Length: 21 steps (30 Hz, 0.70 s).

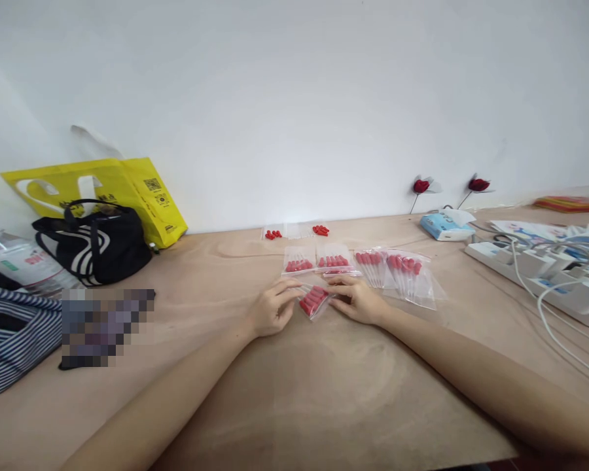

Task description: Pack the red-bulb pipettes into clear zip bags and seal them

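Between my two hands lies a small clear plastic bag (314, 302) with several red-tipped pieces inside, tilted on the wooden table. My left hand (275, 309) holds the bag at its upper left edge, fingers bent and their tips close to the plastic. Thumb and fingers of my right hand (356, 299) close on the bag's right edge. Just beyond my hands are more flat bags of red-tipped sticks: one at the left (299, 260), one in the middle (332, 260), and an overlapping group (405, 271) beside my right hand.
Small red pieces lie on clear bags (273, 234) near the wall. At the left stand a yellow bag (147, 199), a black bag (112, 239) and a striped bag (19, 340). A tissue pack (446, 226) and power strips with cables (544, 281) occupy the right.
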Tool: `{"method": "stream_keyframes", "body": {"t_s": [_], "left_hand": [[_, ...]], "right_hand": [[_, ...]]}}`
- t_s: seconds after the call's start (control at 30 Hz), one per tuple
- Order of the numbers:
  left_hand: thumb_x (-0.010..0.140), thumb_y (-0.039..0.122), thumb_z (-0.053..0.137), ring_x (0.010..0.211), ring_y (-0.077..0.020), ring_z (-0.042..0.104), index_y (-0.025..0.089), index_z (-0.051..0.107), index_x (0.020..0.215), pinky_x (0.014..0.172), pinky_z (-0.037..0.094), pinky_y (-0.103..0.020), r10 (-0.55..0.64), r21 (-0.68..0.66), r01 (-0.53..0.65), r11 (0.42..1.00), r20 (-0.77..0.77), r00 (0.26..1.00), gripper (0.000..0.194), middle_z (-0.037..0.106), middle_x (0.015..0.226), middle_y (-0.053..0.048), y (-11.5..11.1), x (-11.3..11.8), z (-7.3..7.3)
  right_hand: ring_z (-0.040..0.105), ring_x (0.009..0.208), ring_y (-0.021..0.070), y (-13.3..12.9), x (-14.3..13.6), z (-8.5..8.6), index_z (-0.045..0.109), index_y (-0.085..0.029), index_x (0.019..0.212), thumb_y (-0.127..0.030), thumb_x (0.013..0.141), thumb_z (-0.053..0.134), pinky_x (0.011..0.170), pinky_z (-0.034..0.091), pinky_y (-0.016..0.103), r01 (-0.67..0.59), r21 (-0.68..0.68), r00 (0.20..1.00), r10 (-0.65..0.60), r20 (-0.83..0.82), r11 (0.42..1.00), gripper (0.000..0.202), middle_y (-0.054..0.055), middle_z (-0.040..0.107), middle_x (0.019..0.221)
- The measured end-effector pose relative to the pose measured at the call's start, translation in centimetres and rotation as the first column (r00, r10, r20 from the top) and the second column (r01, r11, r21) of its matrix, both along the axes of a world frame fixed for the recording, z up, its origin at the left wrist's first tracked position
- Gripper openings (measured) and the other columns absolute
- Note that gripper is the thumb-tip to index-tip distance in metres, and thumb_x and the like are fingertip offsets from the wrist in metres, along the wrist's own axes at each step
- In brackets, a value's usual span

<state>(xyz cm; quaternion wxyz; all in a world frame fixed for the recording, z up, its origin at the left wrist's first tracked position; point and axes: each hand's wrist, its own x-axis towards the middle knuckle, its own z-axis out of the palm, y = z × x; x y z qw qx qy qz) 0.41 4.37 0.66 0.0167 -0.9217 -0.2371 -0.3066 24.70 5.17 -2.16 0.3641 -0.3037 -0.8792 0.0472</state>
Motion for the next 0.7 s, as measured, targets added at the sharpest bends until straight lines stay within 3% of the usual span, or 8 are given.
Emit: {"method": "stream_keyframes", "body": {"t_s": [0.13, 0.23, 0.4, 0.53, 0.7], "left_hand": [[0.075, 0.027, 0.059, 0.092, -0.0196, 0.057, 0.015, 0.058, 0.096, 0.080, 0.050, -0.034, -0.066, 0.011, 0.066, 0.998, -0.012, 0.998, 0.025, 0.061, 0.096, -0.010, -2.2, 0.1, 0.1], [0.079, 0.022, 0.055, 0.079, -0.0149, 0.060, 0.016, 0.059, 0.086, 0.073, 0.052, -0.028, -0.068, 0.137, 0.071, 0.988, -0.025, 0.997, 0.010, 0.064, 0.083, -0.006, -2.4, -0.1, -0.1], [0.084, 0.016, 0.046, 0.073, -0.0133, 0.063, 0.016, 0.059, 0.085, 0.067, 0.055, -0.024, -0.077, 0.392, 0.126, 0.911, -0.139, 0.987, 0.013, 0.066, 0.078, -0.004, -0.9, -1.5, -0.6], [0.083, 0.016, 0.048, 0.074, -0.0139, 0.065, 0.017, 0.059, 0.090, 0.065, 0.056, -0.023, -0.070, 0.507, 0.135, 0.851, -0.146, 0.987, 0.012, 0.067, 0.080, -0.004, 0.0, -2.3, -0.9], [0.083, 0.013, 0.047, 0.077, -0.0152, 0.066, 0.015, 0.059, 0.090, 0.063, 0.057, -0.023, -0.035, 0.562, 0.117, 0.819, -0.156, 0.987, 0.014, 0.069, 0.084, -0.004, 0.1, -2.4, -0.8]], "right_hand": [[0.059, 0.078, 0.0132, -0.6, -1.0, 0.0, 0.064, -0.019, 0.094, -0.022, 0.077, 0.055, 0.069, 0.049, 0.026, -0.004, -0.021, 0.999, 0.004, -0.040, 1.000, 0.020, 0.007, 0.060, 0.089], [0.058, 0.069, 0.0110, -1.2, -1.7, 0.0, 0.066, -0.018, 0.085, -0.023, 0.079, 0.053, 0.062, 0.048, 0.023, 0.016, -0.016, 0.999, -0.017, -0.038, 1.000, 0.016, 0.005, 0.059, 0.080], [0.057, 0.072, 0.0113, -1.5, -1.9, -0.1, 0.063, -0.017, 0.092, -0.025, 0.078, 0.054, 0.064, 0.047, 0.023, -0.046, 0.043, 0.999, 0.046, -0.009, 0.998, 0.018, 0.006, 0.058, 0.084], [0.055, 0.075, 0.0117, -0.9, -1.5, 0.0, 0.062, -0.017, 0.088, -0.019, 0.083, 0.044, 0.065, 0.045, 0.023, -0.070, 0.210, 0.996, 0.057, 0.071, 0.975, 0.019, 0.007, 0.058, 0.085], [0.046, 0.063, 0.0109, -0.5, -1.5, 0.7, 0.059, -0.016, 0.068, -0.015, 0.086, 0.038, 0.061, 0.035, 0.027, -0.097, 0.487, 0.968, -0.030, 0.248, 0.868, 0.027, 0.003, 0.056, 0.070]]}}
